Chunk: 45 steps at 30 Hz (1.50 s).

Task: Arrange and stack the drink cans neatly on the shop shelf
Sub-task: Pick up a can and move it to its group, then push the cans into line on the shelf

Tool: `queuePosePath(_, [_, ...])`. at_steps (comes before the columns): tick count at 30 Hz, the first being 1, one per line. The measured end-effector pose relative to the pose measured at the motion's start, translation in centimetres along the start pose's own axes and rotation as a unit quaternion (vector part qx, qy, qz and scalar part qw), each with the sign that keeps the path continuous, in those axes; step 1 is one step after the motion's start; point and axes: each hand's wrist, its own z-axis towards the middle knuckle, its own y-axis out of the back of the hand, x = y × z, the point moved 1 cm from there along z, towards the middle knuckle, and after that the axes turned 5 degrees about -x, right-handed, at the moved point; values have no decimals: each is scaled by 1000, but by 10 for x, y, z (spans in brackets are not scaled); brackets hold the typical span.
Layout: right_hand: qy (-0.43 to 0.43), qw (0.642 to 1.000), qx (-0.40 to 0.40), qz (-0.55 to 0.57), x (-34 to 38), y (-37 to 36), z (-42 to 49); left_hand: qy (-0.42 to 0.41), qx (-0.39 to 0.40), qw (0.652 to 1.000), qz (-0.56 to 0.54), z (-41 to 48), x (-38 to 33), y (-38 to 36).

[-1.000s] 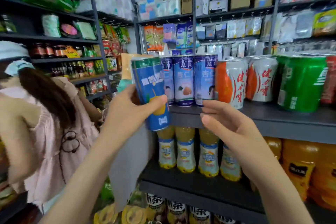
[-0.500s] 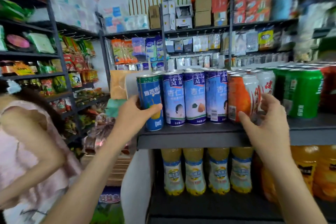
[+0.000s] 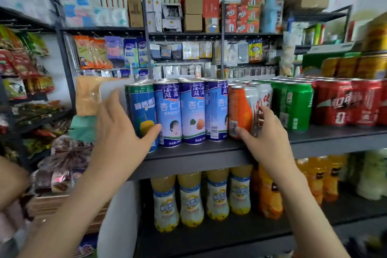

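Standing upright, blue can (image 3: 142, 111) touches left hand (image 3: 119, 132) thumb, fingers (image 3: 112, 100) beside

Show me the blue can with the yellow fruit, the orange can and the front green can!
blue can with the yellow fruit (image 3: 140, 109): head view, middle of its label.
orange can (image 3: 238, 109): head view, its orange side.
front green can (image 3: 297, 104): head view, its front.

Your blue pear can (image 3: 140, 111) stands upright on the shelf (image 3: 209, 159) at nine o'clock of the almond cans (image 3: 191, 115), the orange can (image 3: 238, 109) at their three o'clock.
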Motion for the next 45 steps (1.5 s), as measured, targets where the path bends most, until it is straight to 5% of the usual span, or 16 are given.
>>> queuePosePath(3, [38,999,-16,15,-3,6,-4,-98,-28,994,46,-13,-29,9])
queuePosePath(9, [77,996,-8,51,-27,42,-11,-172,39,983,50,-52,-92,-7])
queuePosePath(21, [120,992,13,-22,-188,211,8,-191,106,976,6,-141,-301,-114])
queuePosePath(31, [48,998,-8,-40,-337,317,63,-226,94,969,-31,-176,-443,-229])
queuePosePath(45, [-67,992,-93,-49,-495,359,207,-265,112,957,-34,-173,-563,-386])
